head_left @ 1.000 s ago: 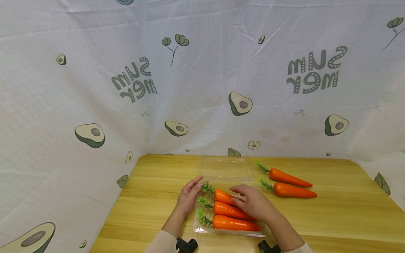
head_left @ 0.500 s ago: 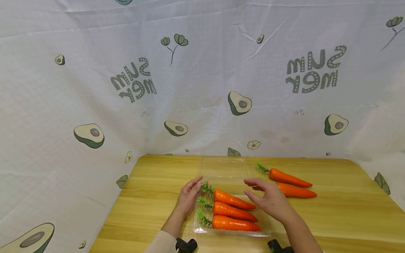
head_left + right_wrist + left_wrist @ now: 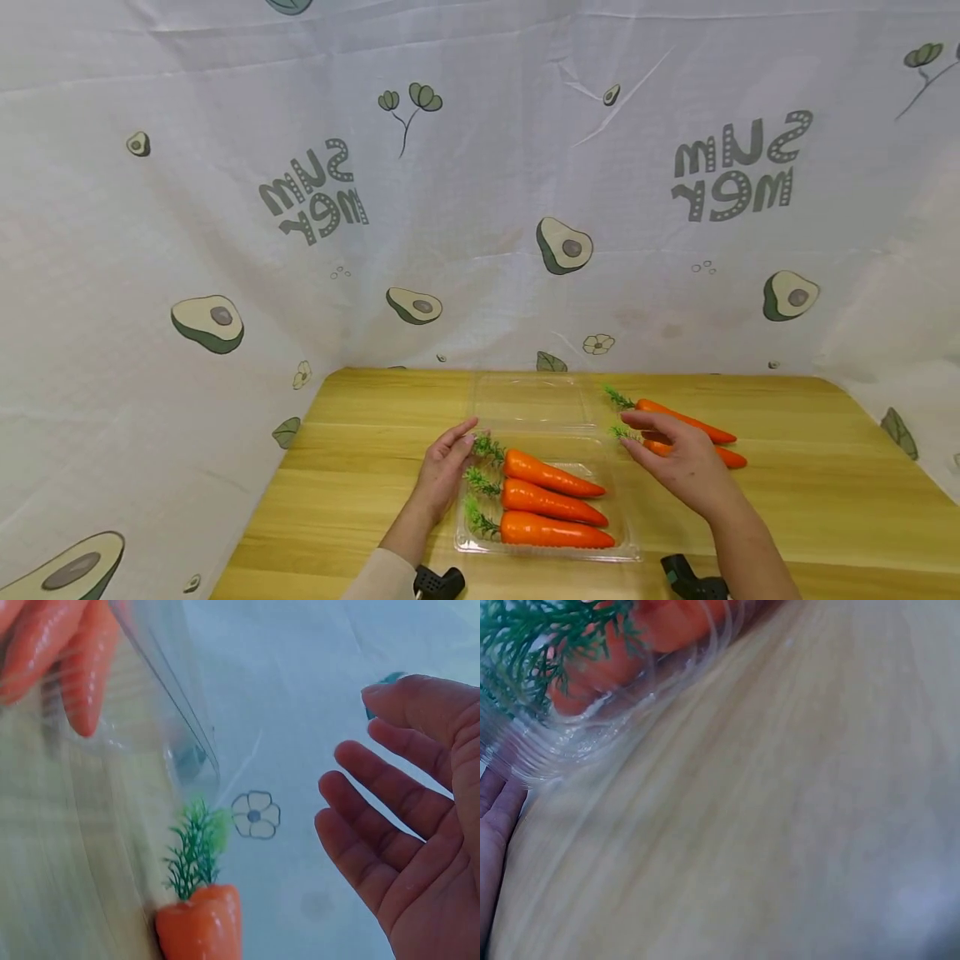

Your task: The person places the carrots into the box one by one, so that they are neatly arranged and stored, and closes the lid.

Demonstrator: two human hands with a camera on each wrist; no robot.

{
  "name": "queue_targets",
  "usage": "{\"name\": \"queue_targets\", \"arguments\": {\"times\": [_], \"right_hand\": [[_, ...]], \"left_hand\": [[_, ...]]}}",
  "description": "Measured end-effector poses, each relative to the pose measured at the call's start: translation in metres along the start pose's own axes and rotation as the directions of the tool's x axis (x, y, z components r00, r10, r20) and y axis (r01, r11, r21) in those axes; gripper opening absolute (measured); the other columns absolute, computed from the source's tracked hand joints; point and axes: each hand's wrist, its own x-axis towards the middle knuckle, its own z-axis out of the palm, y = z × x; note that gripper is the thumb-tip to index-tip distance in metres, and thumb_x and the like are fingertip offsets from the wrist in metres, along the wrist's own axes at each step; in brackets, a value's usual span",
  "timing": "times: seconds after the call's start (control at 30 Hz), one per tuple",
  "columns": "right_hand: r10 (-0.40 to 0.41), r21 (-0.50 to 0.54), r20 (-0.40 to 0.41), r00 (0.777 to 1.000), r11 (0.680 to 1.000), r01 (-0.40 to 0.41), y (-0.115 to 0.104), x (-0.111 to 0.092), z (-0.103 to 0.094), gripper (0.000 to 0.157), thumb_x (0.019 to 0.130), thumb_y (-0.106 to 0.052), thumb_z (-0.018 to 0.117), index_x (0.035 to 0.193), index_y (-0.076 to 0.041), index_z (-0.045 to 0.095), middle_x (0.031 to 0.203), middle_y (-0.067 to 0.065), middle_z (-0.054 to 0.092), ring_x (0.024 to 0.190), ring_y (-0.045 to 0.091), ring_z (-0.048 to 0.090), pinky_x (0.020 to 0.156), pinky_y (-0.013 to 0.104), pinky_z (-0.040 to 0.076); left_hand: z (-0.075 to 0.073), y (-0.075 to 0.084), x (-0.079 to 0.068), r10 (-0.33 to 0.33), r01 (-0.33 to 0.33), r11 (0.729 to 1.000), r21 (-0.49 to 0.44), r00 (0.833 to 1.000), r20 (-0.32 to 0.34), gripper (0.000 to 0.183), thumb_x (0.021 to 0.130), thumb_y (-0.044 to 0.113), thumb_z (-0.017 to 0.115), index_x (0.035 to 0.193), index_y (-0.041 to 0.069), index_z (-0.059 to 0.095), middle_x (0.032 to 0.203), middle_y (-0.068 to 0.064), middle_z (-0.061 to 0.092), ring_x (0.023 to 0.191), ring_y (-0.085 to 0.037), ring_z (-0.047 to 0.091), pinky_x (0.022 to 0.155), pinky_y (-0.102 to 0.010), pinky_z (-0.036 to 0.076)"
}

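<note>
Three orange toy carrots with green tops, the nearest one (image 3: 557, 529) among them, lie side by side in a clear plastic clamshell box (image 3: 547, 553). My left hand (image 3: 441, 473) rests against the box's left side, its fingers fairly straight; in the left wrist view those fingers (image 3: 504, 804) meet the outside of the clear wall. My right hand (image 3: 686, 467) hovers over two more carrots on the table, hiding part of the nearer carrot (image 3: 729, 457). Its fingers are parted and hold nothing. Behind it the farther carrot (image 3: 686, 417) shows partly.
The box's clear lid (image 3: 531, 400) lies folded back towards the curtain. Around the wooden table (image 3: 360, 433) hangs a white curtain (image 3: 480, 183) printed with avocados. Black wrist cameras, such as the left one (image 3: 440, 582), sit below the hands.
My right hand has moved away from the farthest carrot in the box, rightward to above the two carrots on the table. The left hand has stayed at the box.
</note>
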Motion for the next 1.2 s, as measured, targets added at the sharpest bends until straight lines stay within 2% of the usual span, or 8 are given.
{"name": "queue_targets", "arguments": {"times": [0.13,0.23,0.47,0.53,0.6,0.73,1.03,1.2], "right_hand": [[0.032,0.009,-0.008,0.999,0.999,-0.032,0.010,0.000,-0.007,0.043,0.098,-0.027,0.071,0.135,-0.007,0.065,0.135,0.018,0.067,0.120,0.041,0.064,0.088,0.031,0.061],[0.070,0.026,-0.006,0.998,0.997,-0.070,0.017,-0.001,-0.014,0.047,0.099,-0.032,0.068,0.138,-0.007,0.062,0.138,0.019,0.065,0.122,0.041,0.062,0.083,0.017,0.055],[0.123,-0.007,-0.027,0.992,0.992,-0.123,0.034,-0.003,-0.029,0.053,0.101,-0.042,0.063,0.140,-0.006,0.060,0.141,0.020,0.061,0.127,0.041,0.055,0.081,0.012,0.047],[0.140,-0.013,-0.030,0.990,0.990,-0.140,0.039,-0.004,-0.032,0.055,0.101,-0.043,0.062,0.141,-0.005,0.059,0.142,0.021,0.060,0.128,0.042,0.053,0.086,0.020,0.050],[0.160,-0.019,-0.025,0.987,0.987,-0.160,0.046,-0.004,-0.034,0.058,0.101,-0.045,0.061,0.142,-0.003,0.057,0.144,0.024,0.058,0.129,0.045,0.051,0.094,0.036,0.053],[0.207,-0.029,-0.004,0.978,0.978,-0.207,0.059,-0.005,-0.037,0.064,0.102,-0.048,0.059,0.144,0.001,0.053,0.147,0.031,0.051,0.132,0.051,0.044,0.100,0.067,0.043],[0.316,-0.043,0.025,0.948,0.948,-0.315,0.086,-0.002,-0.040,0.072,0.100,-0.054,0.059,0.145,0.001,0.051,0.148,0.034,0.048,0.132,0.053,0.041,0.102,0.070,0.040],[0.290,-0.129,0.044,0.956,0.951,-0.282,0.099,0.000,-0.038,0.071,0.098,-0.054,0.062,0.141,0.003,0.055,0.144,0.037,0.050,0.127,0.057,0.045,0.099,0.070,0.043]], "left_hand": [[-0.001,0.001,0.000,-0.001,0.001,1.000,0.000,1.000,0.002,0.050,0.107,0.014,0.051,0.149,-0.009,0.042,0.140,-0.028,0.061,0.115,-0.002,0.063,0.095,-0.024,0.054],[0.000,0.001,0.000,-0.002,0.002,1.000,-0.006,1.000,0.002,0.049,0.107,0.014,0.051,0.149,-0.010,0.042,0.136,-0.022,0.065,0.116,-0.002,0.064,0.096,-0.024,0.054],[-0.001,-0.001,0.000,0.006,-0.007,1.000,-0.013,1.000,-0.007,0.051,0.106,0.016,0.055,0.148,-0.010,0.043,0.126,-0.004,0.073,0.115,-0.003,0.064,0.094,-0.024,0.053],[-0.001,-0.001,0.000,0.012,-0.012,1.000,-0.004,1.000,-0.001,0.052,0.106,0.018,0.055,0.148,-0.011,0.043,0.119,0.000,0.072,0.110,-0.002,0.063,0.094,-0.023,0.053],[-0.001,-0.001,-0.001,0.016,-0.016,1.000,0.005,1.000,0.004,0.053,0.106,0.018,0.056,0.148,-0.011,0.043,0.110,0.005,0.066,0.105,-0.002,0.061,0.094,-0.022,0.053],[-0.001,-0.001,-0.001,0.008,-0.008,1.000,0.012,1.000,0.012,0.054,0.106,0.019,0.055,0.149,-0.011,0.042,0.103,0.007,0.057,0.101,-0.002,0.057,0.094,-0.021,0.053],[-0.001,0.000,-0.001,0.021,-0.022,1.000,0.016,0.999,0.027,0.053,0.106,0.020,0.054,0.149,-0.011,0.042,0.105,0.006,0.057,0.101,-0.003,0.057,0.094,-0.021,0.053],[-0.001,0.000,-0.001,0.010,-0.011,1.000,0.007,1.000,0.012,0.053,0.106,0.018,0.054,0.149,-0.012,0.041,0.102,0.005,0.054,0.100,-0.004,0.056,0.094,-0.022,0.053]]}}
